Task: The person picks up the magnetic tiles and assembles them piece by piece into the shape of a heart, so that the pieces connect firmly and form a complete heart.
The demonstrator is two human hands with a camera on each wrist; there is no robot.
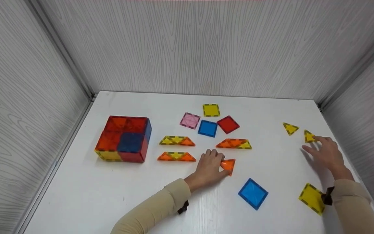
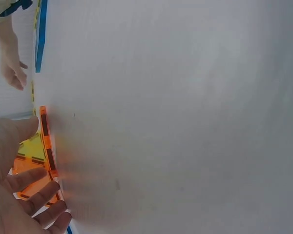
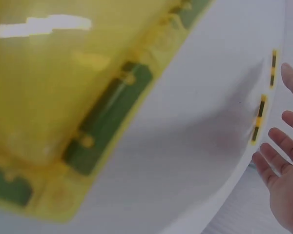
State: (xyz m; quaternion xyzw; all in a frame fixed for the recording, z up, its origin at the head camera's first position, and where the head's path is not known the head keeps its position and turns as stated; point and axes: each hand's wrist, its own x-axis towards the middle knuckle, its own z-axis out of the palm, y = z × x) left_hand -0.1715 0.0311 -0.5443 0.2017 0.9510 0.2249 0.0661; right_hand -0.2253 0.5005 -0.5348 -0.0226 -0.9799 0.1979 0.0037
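My left hand (image 1: 208, 165) holds an orange triangle tile (image 1: 228, 165) at the middle of the table, thumb on its near side and fingers on its far side. In the left wrist view the tile's orange edge (image 2: 47, 141) lies between thumb and fingers. At the far right, my right hand (image 1: 330, 154) reaches over a small yellow triangle tile (image 1: 309, 136), a fingertip at its edge and the thumb apart from it. Its fingers (image 3: 284, 141) look spread and loose in the right wrist view. A second yellow triangle tile (image 1: 291, 128) lies just left of it.
Three strips of joined orange and yellow triangles (image 1: 176, 156) lie mid-table. Behind them are pink, blue, red and yellow square tiles (image 1: 211, 110). A block of coloured tiles (image 1: 122, 138) stands left. A larger blue square (image 1: 253, 193) and yellow square (image 1: 311, 197) lie in front.
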